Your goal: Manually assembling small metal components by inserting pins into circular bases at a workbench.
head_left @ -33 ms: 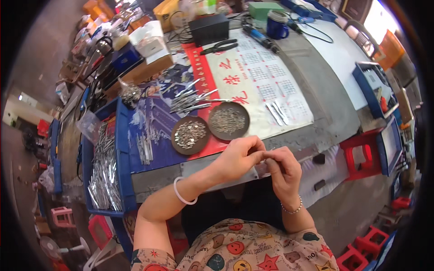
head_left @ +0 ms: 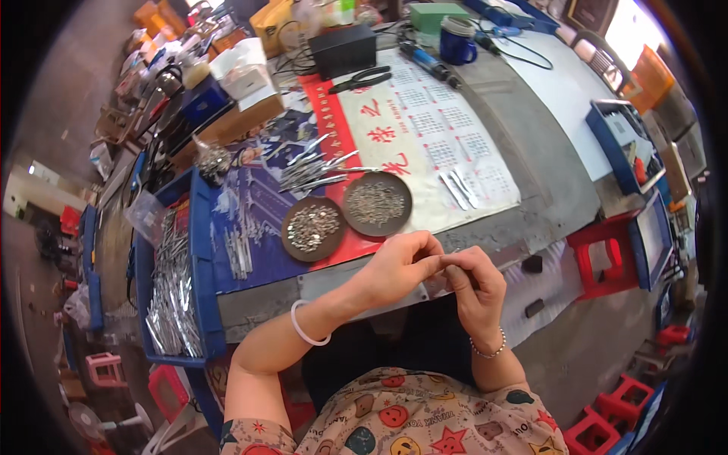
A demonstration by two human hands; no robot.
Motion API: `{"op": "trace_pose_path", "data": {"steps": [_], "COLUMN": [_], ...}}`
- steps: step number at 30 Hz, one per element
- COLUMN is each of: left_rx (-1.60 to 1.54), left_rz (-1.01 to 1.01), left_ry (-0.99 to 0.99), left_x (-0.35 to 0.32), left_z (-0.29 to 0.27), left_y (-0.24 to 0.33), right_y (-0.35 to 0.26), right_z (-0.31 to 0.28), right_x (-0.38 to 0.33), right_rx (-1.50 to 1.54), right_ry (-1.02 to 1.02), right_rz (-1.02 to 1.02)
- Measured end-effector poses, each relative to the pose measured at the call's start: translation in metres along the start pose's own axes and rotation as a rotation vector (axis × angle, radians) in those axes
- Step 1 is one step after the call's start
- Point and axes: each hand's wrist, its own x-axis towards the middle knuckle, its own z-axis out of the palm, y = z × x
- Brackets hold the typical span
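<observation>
My left hand (head_left: pixel 403 264) and my right hand (head_left: pixel 476 287) meet above the table's front edge, thumbs and forefingers pinched together at the tips. Whatever they pinch is too small or hidden to make out. Just beyond my left hand stand two round brown dishes. The right dish (head_left: pixel 400 221) holds many tiny metal pieces, and the left dish (head_left: pixel 294 251) holds shiny small metal parts. Behind them lies a loose pile of slim silver metal pieces (head_left: pixel 307 173). Two more silver strips (head_left: pixel 459 189) rest on the calendar poster (head_left: pixel 425 163).
A blue bin (head_left: pixel 215 303) full of silver metal pieces stands at the left. Toward the back are black-handled pliers (head_left: pixel 361 80), a blue rotary-style tool (head_left: pixel 425 62), a blue mug (head_left: pixel 457 47) and a black box (head_left: pixel 343 51). Right of the table is a red stool (head_left: pixel 604 258).
The view has shifted slightly, so the table and its things appear a little farther left. My two hands keep the same pinch together.
</observation>
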Motion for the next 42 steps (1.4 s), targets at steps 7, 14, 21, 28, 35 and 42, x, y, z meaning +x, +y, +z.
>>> {"op": "trace_pose_path", "data": {"steps": [7, 14, 21, 28, 35, 42], "left_rx": [-0.059, 0.182, 1.276, 1.089, 0.976, 0.948], "left_rz": [-0.091, 0.015, -0.123, -0.311, -0.39, -0.018], "left_ry": [-0.06, -0.055, 0.445, 0.358, 0.346, 0.634], "left_x": [0.02, 0.056, 0.139, 0.167, 0.169, 0.134], "left_z": [0.041, 0.055, 0.019, -0.008, -0.012, 0.003], "left_y": [-0.001, -0.004, -0.006, -0.027, -0.023, -0.028], "right_y": [-0.002, 0.035, 0.038, 0.037, 0.033, 0.029], "right_z": [-0.021, -0.05, -0.056, -0.052, -0.042, -0.039], "right_x": [-0.02, -0.028, -0.033, -0.046, -0.05, -0.057], "right_rx": [0.569, 0.7, 0.715, 0.719, 0.714, 0.699], "right_ry": [0.28, 0.387, 0.34, 0.241, 0.127, 0.09], "right_rz": [0.445, 0.382, 0.463, 0.49, 0.533, 0.546]}}
